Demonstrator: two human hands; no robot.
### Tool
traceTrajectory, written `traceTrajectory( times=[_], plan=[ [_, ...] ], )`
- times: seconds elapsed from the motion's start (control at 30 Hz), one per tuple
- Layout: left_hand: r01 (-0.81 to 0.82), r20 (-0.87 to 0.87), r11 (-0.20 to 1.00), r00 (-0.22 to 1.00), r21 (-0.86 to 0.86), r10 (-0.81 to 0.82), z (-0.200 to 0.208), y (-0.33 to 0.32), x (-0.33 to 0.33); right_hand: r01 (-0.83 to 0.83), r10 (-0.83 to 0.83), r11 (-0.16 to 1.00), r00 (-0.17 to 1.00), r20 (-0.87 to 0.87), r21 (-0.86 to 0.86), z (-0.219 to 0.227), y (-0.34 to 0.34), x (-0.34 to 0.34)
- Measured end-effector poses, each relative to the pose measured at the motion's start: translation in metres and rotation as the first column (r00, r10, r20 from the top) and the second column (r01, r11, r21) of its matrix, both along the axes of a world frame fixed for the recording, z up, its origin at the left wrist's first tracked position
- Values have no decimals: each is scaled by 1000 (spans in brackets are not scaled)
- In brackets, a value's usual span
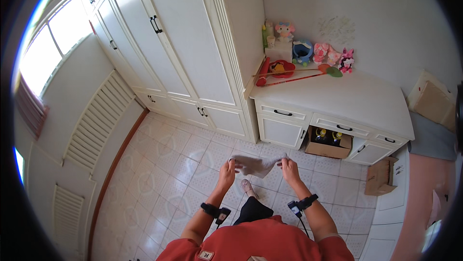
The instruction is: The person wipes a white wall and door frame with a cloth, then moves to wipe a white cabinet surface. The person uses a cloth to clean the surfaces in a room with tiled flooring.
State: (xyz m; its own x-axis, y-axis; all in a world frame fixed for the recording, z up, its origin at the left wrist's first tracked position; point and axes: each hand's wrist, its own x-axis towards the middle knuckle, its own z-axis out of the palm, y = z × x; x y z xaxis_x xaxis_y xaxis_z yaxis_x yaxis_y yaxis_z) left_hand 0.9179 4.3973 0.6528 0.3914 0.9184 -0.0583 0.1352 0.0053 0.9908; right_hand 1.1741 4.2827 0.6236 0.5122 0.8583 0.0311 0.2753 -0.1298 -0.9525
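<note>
Head cam: left hand (228, 172) and right hand (288, 169) each got a pinching grip on the greyish cloth (259, 166); it's up and spread, not set down yet.

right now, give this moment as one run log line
left hand: grips grey cloth | right hand: grips opposite end | cloth: sagging between hands above tiled floor

On my red shirt (270, 239), a small pale patch (206, 255) carries a single dark letter; the tiny marking on the black device (223, 214) strapped to my left forearm is too small for me to read.
</note>
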Motion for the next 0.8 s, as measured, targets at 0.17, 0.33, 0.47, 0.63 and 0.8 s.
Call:
traceTrajectory(
  times=[0.17, 0.33, 0.47, 0.63, 0.8],
  plan=[
    [-15, 87, 982, 996, 187, -1, 34, 100, 57, 62, -98, 958, 988, 118, 280, 58, 109, 23],
    [-42, 177, 925, 984, 377, -27, 94, 198, 86, 101, -210, 882, 959, 190, 461, 145, 237, 22],
    [-168, 241, 728, 971, 664, 3, 142, 276, 114, 5, -292, 769, 892, 345, 639, 188, 334, 25],
    [-130, 149, 619, 989, 774, 21, 161, 354, 150, -53, -345, 687, 854, 389, 725, 216, 425, 24],
    [-119, 58, 504, 989, 856, 134, 158, 402, 183, -110, -383, 699, 777, 501, 706, 217, 494, 27]
  ],
)
